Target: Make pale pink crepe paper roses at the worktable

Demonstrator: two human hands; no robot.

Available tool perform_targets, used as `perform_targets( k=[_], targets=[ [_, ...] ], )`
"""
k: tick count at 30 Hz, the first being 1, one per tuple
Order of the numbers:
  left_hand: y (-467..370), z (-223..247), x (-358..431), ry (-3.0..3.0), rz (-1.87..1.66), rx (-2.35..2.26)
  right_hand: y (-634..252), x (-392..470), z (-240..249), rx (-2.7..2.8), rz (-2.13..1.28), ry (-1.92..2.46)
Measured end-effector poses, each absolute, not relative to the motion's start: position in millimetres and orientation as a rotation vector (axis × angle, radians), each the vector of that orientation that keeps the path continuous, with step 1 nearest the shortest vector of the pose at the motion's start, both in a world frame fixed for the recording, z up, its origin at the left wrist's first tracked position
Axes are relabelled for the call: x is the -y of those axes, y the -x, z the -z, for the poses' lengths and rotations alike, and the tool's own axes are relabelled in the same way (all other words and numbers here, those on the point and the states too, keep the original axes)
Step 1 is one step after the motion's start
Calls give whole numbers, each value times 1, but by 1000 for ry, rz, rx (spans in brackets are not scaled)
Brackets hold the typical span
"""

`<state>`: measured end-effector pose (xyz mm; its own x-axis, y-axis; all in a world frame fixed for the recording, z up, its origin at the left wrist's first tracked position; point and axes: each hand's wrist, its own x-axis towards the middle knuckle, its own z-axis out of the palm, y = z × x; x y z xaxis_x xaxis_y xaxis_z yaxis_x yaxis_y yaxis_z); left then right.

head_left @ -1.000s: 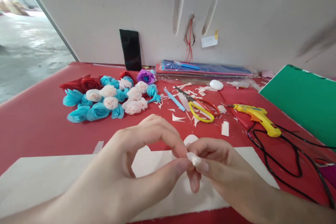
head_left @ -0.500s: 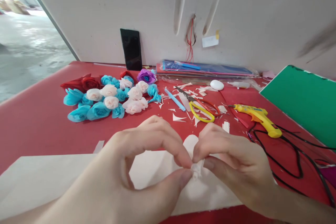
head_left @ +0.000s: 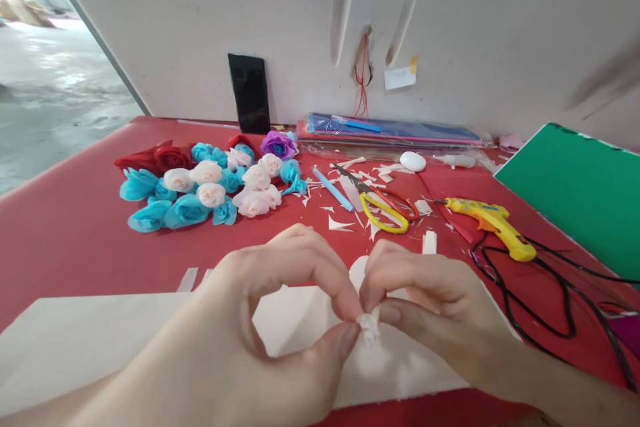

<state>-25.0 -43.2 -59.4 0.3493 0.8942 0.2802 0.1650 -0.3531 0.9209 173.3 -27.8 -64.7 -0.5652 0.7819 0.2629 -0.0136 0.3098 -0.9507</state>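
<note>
Between the fingertips of both hands is a small white paper flower (head_left: 369, 329), its strip partly rolled. My left hand (head_left: 285, 320) pinches its left side with thumb and forefinger. My right hand (head_left: 425, 307) grips the paper from the right, thumb and fingers pressed together. Under the hands lies a large cream paper sheet (head_left: 65, 333). A rounded white paper piece (head_left: 357, 272) shows just behind the right fingertips. Farther back on the left, several finished paper flowers lie grouped: blue ones (head_left: 186, 209), pale pink ones (head_left: 211, 195), a purple one (head_left: 279, 145) and red ones (head_left: 173, 157).
Scissors (head_left: 384, 212) with yellow and red handles lie among paper scraps (head_left: 340, 224), beside a light blue pen (head_left: 333, 189). A yellow glue gun (head_left: 493, 223) with black cord (head_left: 565, 307) is on the right, near a green board (head_left: 580, 193). A phone (head_left: 249, 95) leans on the wall.
Both hands have shifted slightly left with the paper flower. My right fingers have moved closer to the left fingertips, and the strip looks more gathered.
</note>
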Motion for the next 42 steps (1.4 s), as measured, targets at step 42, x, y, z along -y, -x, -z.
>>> perform_targets(
  k=[42],
  targets=[
    [34,49,40,-2276,-858,-648,-183,12,62,1909,-1776,505]
  ],
)
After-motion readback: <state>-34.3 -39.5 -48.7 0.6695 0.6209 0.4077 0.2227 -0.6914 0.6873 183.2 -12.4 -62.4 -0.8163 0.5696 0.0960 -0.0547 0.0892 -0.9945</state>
